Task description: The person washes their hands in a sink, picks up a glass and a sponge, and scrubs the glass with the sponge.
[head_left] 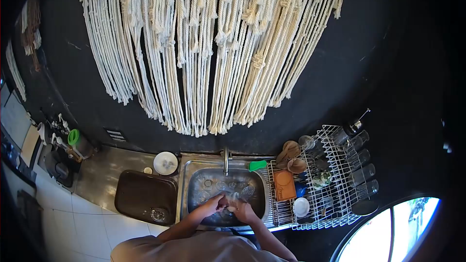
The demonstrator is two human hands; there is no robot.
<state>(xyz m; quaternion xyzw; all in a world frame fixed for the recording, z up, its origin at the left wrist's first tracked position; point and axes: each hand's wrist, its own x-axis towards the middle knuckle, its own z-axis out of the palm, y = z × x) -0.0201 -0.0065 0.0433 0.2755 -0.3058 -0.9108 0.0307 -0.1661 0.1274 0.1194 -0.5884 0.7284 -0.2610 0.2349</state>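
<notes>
Sink (193,191), lower centre: right hand (244,212) grips glass (234,197); left hand (216,204) close by, closure unclear. Tray (141,191) on counter (99,174): lower left. Rack (342,184): lower right. Rope hanging (199,75), black wall (383,73): top.

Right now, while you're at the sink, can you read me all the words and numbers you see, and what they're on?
No words or numbers can be read clearly.
Orange thing in the dish rack: dark marks that may be letters, too small and blurred to read.
Green thing by the sink: no lettering I can make out.
</notes>
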